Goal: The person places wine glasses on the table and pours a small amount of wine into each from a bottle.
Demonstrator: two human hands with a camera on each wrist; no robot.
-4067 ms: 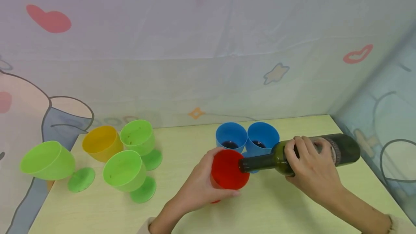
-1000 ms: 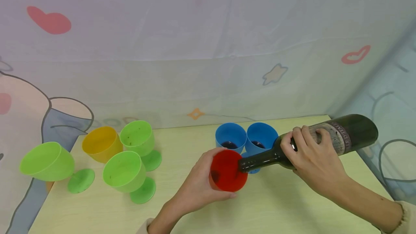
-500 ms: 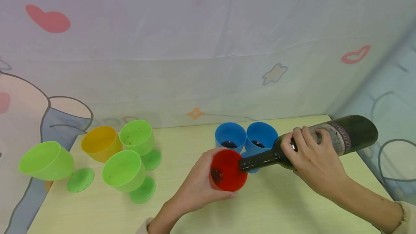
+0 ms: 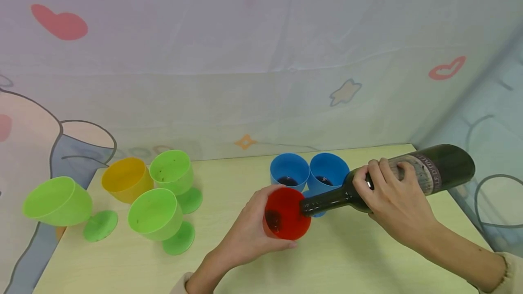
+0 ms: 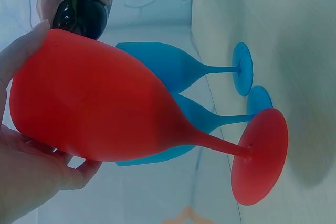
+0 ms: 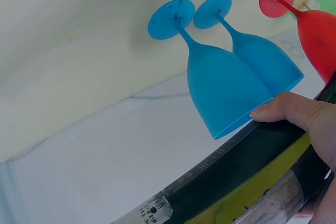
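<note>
My left hand [image 4: 255, 230] grips the bowl of a red plastic wine glass [image 5: 94, 98], fingers and thumb curled round it. A small pool of dark liquid shows inside the red bowl, on its left side. A dark green wine bottle [image 4: 447, 167] lies slanted in my right hand [image 4: 398, 203], its base raised toward the upper right. Its neck [image 4: 324, 202] reaches over the glass's right rim, the mouth just inside. Behind the red glass, two blue wine glasses [image 4: 289, 169] stand side by side with dark liquid at their bottoms.
On the left of the table [image 4: 229, 194] stand several green goblets [image 4: 155, 214] and an orange one [image 4: 126, 179], with specks inside some green bowls. A patterned cloth [image 4: 245, 58] hangs behind the table's back edge.
Compared with the oldest frame, the bottle's base has risen and dark liquid has appeared in the red glass. Over the last second the pool has become plainer; both hands have barely moved.
</note>
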